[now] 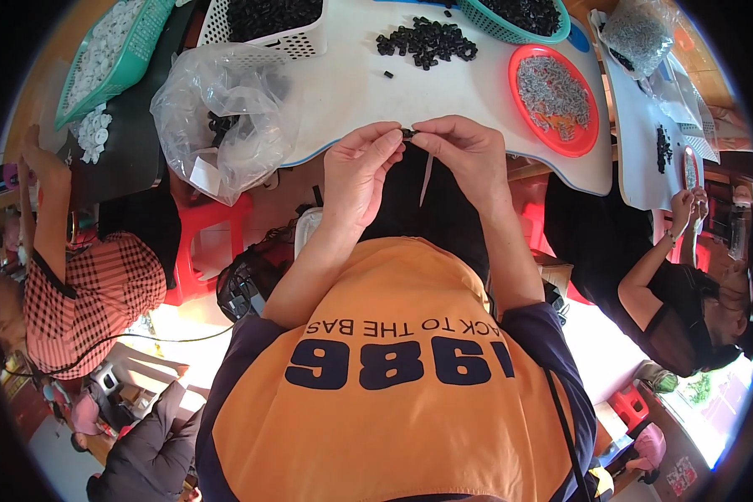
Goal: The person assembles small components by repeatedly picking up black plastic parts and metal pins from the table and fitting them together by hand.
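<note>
Just in front of the white table's near edge, my two hands meet at a small black plastic part (pixel 407 134). My left hand (pixel 362 167) is closed, with thumb and forefinger pinching one side of it. On the other side, my right hand (pixel 464 159) pinches it the same way. A thin pale strip (pixel 427 180) hangs down below my right fingertips; where its upper end goes is hidden. The part's finer details are too small to make out. Beyond my hands, a loose pile of similar black parts (pixel 427 43) lies on the table (pixel 343 92).
A red plate (pixel 595 125) of small silvery pieces sits right. Behind stand a white basket (pixel 305 43) and a green basket (pixel 510 33), both with black parts. A clear plastic bag (pixel 217 92) overhangs the edge at left. Co-workers sit on both sides, one with hands (pixel 688 203) raised.
</note>
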A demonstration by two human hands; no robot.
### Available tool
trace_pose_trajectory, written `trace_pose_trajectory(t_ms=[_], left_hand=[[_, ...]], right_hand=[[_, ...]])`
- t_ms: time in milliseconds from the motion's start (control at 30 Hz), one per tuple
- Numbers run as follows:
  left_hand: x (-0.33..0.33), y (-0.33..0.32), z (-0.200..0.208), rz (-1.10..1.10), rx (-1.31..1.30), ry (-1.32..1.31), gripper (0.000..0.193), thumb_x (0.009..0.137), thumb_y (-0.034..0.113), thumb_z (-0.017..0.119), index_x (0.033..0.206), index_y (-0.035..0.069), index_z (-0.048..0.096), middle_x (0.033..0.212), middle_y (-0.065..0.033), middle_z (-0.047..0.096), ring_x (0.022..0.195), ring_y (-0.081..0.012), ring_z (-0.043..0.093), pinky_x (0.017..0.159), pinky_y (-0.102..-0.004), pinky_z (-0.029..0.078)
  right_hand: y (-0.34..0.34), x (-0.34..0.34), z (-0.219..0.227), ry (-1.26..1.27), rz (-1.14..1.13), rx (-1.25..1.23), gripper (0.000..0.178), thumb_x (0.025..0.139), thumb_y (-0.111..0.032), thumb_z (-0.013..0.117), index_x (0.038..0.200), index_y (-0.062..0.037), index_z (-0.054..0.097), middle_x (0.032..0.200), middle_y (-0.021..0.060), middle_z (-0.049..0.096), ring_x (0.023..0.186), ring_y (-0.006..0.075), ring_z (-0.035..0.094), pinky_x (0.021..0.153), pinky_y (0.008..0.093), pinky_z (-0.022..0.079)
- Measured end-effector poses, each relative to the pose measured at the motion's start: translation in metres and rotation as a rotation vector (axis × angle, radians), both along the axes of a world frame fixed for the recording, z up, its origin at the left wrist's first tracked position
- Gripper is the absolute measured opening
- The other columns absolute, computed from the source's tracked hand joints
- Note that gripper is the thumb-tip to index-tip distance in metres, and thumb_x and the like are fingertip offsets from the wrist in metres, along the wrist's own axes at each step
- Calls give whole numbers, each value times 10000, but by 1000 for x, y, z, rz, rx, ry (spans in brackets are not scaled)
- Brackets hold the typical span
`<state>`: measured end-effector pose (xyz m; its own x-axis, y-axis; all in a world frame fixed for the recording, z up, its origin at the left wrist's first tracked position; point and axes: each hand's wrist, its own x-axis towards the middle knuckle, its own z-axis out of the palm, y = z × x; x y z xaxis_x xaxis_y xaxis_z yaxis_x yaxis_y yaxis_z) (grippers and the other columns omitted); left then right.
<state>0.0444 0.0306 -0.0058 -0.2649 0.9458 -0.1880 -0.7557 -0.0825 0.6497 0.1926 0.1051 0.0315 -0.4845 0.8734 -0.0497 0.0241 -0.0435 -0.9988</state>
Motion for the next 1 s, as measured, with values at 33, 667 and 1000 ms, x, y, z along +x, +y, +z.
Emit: trace_pose_trajectory(t_ms=[33,667,1000], left_hand=[[1,0,1,6,4,21,184,876,23,701,1057,-11,690,956,-80,699,840,-139,655,759,-247,531],[-15,0,-7,-394,15,-338,152,950,52,602,1088,-2,635,944,-70,666,813,-115,637,726,-242,546],[-14,-1,-15,-373,-86,-372,109,915,32,648,1017,-3,669,894,-65,676,746,-117,633,684,-235,538]], right_hand=[[-1,0,0,-2,-9,-15,147,869,4,705,1014,29,712,932,66,715,850,100,650,785,233,526],[-10,0,-9,20,192,139,302,877,-90,705,1175,-51,689,960,15,549,802,98,552,712,232,472],[-12,1,-14,-84,181,262,263,887,-97,681,1147,-58,696,884,40,578,788,123,566,717,262,473]])
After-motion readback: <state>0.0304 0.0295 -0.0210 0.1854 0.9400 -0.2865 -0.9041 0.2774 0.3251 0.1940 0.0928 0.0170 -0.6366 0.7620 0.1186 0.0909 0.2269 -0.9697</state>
